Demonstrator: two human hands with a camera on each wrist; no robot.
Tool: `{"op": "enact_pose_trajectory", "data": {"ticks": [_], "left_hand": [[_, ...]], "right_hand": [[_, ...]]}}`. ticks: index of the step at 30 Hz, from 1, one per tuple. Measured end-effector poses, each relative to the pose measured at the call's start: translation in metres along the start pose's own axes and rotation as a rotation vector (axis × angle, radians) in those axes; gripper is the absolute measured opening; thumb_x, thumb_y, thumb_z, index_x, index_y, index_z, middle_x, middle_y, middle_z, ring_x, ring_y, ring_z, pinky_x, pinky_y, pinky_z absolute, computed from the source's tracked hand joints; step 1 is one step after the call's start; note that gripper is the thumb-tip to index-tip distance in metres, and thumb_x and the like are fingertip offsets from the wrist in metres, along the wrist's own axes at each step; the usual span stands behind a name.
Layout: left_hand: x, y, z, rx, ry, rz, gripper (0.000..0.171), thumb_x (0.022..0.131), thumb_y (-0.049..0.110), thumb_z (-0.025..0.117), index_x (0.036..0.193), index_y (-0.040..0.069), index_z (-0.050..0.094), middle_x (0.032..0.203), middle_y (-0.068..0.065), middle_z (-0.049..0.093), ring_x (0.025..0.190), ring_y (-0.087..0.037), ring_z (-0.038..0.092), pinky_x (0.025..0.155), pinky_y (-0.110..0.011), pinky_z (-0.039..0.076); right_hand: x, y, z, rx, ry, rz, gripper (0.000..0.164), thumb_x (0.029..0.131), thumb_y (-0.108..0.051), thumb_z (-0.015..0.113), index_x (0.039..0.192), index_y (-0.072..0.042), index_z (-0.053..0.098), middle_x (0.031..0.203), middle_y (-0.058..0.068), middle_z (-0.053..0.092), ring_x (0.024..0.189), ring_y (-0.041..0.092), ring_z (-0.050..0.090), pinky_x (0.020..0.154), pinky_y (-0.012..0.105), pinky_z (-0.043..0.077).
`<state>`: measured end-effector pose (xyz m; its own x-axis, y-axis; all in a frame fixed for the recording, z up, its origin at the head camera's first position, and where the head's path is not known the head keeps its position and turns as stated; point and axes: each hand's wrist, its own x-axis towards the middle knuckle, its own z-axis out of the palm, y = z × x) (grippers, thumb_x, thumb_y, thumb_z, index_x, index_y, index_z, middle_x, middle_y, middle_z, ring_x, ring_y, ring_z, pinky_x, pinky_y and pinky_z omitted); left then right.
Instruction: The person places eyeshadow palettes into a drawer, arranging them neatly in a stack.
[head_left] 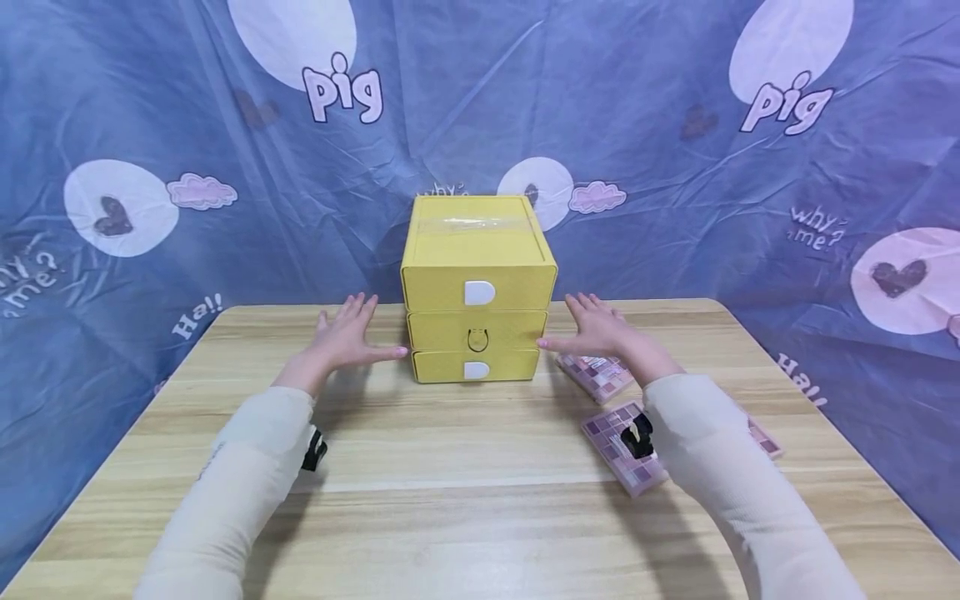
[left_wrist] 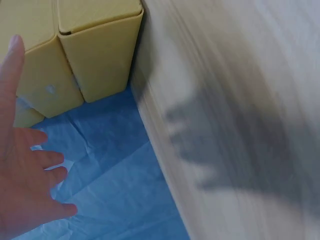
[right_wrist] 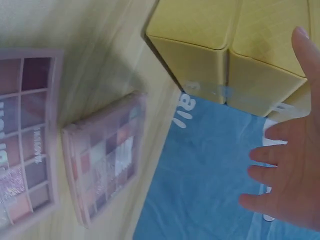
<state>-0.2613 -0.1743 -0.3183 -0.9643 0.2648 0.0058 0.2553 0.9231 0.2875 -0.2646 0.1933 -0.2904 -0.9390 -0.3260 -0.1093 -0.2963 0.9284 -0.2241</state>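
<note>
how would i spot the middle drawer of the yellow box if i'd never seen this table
On the wood-grain table, find the yellow three-drawer box between the left hand and right hand. Its middle drawer alone bears a dark U-shaped outline; the top drawer and bottom drawer have white tabs.

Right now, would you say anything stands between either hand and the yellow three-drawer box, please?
Nothing visible blocks the left hand or right hand; the pink rectangular palettes lie right of the box.
</note>
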Motion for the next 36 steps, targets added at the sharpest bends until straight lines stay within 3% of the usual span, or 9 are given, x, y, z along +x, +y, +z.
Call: {"op": "enact_pose_trajectory", "data": {"ticks": [7,14,19,22,24,26,29,36], "left_hand": [[-0.001,-0.01,-0.017,0.013,-0.035,-0.03,0.111,0.064,0.068,0.053,0.137,0.0,0.007,0.139,-0.023,0.005,0.124,-0.039,0.002,0.091,-0.059,-0.002],[0.001,-0.018,-0.039,-0.146,0.016,-0.021,0.098,0.07,0.053,0.061,0.136,-0.003,0.014,0.136,-0.025,0.018,0.12,-0.041,0.019,0.094,-0.053,0.014],[0.008,-0.019,-0.05,-0.229,0.09,-0.026,0.087,0.075,0.046,0.059,0.134,-0.003,0.02,0.134,-0.025,0.022,0.12,-0.04,0.021,0.095,-0.049,0.018],[0.012,-0.017,-0.056,-0.262,0.129,-0.034,0.08,0.079,0.045,0.056,0.134,-0.002,0.023,0.135,-0.024,0.023,0.12,-0.039,0.022,0.095,-0.049,0.019],[0.014,-0.015,-0.059,-0.297,0.154,-0.042,0.078,0.079,0.046,0.054,0.134,0.0,0.024,0.135,-0.022,0.024,0.12,-0.038,0.024,0.094,-0.048,0.021],[0.018,-0.013,-0.062,-0.338,0.177,-0.049,0.077,0.08,0.048,0.052,0.134,0.002,0.025,0.134,-0.022,0.026,0.119,-0.036,0.025,0.093,-0.048,0.022],[0.023,-0.009,-0.065,-0.401,0.209,-0.049,0.076,0.08,0.049,0.051,0.135,0.004,0.025,0.134,-0.02,0.028,0.12,-0.033,0.026,0.093,-0.047,0.025],[0.035,0.007,-0.066,-0.561,0.299,-0.022,0.067,0.081,0.043,0.053,0.132,0.006,0.032,0.129,-0.02,0.035,0.116,-0.032,0.033,0.091,-0.043,0.03]], "right_hand": [[-0.007,-0.009,-0.012,0.039,-0.113,-0.038,0.101,0.071,-0.066,0.048,0.133,0.009,0.018,0.132,0.027,0.025,0.118,0.04,0.025,0.094,0.049,0.021],[-0.014,-0.027,-0.022,0.038,-0.132,-0.082,0.1,0.069,-0.065,0.052,0.129,0.011,0.026,0.129,0.026,0.032,0.116,0.038,0.031,0.094,0.045,0.023],[-0.018,-0.037,-0.028,0.023,-0.112,-0.121,0.095,0.069,-0.063,0.054,0.128,0.007,0.032,0.125,0.022,0.04,0.112,0.035,0.038,0.092,0.044,0.028],[-0.021,-0.043,-0.031,0.008,-0.086,-0.143,0.087,0.069,-0.061,0.055,0.124,0.004,0.041,0.111,0.019,0.053,0.099,0.03,0.05,0.085,0.042,0.036],[-0.022,-0.048,-0.034,-0.01,-0.056,-0.141,0.077,0.069,-0.061,0.056,0.114,0.001,0.051,0.089,0.013,0.06,0.08,0.023,0.056,0.073,0.038,0.042],[-0.023,-0.053,-0.036,-0.035,-0.014,-0.14,0.067,0.069,-0.061,0.056,0.102,-0.003,0.057,0.071,0.005,0.058,0.065,0.017,0.053,0.061,0.034,0.043],[-0.023,-0.061,-0.037,-0.065,0.038,-0.148,0.059,0.069,-0.061,0.055,0.089,-0.006,0.059,0.059,0.0,0.05,0.056,0.015,0.046,0.052,0.031,0.037],[-0.018,-0.075,-0.034,-0.055,0.097,-0.194,0.065,0.073,-0.056,0.055,0.111,-0.003,0.055,0.097,0.011,0.06,0.088,0.025,0.055,0.073,0.039,0.041]]}}
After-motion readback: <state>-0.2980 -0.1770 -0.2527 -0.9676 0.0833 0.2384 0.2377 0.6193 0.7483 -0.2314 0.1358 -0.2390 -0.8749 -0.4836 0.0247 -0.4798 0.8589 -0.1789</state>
